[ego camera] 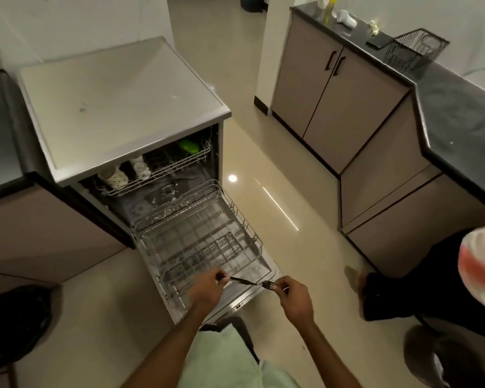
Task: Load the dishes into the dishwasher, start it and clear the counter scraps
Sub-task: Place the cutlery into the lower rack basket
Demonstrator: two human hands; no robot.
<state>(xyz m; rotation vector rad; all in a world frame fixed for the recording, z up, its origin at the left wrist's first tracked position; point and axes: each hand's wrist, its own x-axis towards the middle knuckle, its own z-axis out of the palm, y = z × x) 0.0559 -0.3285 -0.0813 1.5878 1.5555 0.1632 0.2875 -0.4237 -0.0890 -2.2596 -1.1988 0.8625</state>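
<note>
The dishwasher stands open with its door down. Its lower rack is pulled out over the door and holds a wire cutlery basket. The upper rack holds white cups and a green item. My left hand grips the handle of a dark knife above the rack's front edge. My right hand pinches a fork, whose tines meet the knife's tip.
A black bin bag sits on the floor at the left. Another person's leg stands at the right by the cabinets. The dark counter at the right carries a wire rack, a bottle and small scraps.
</note>
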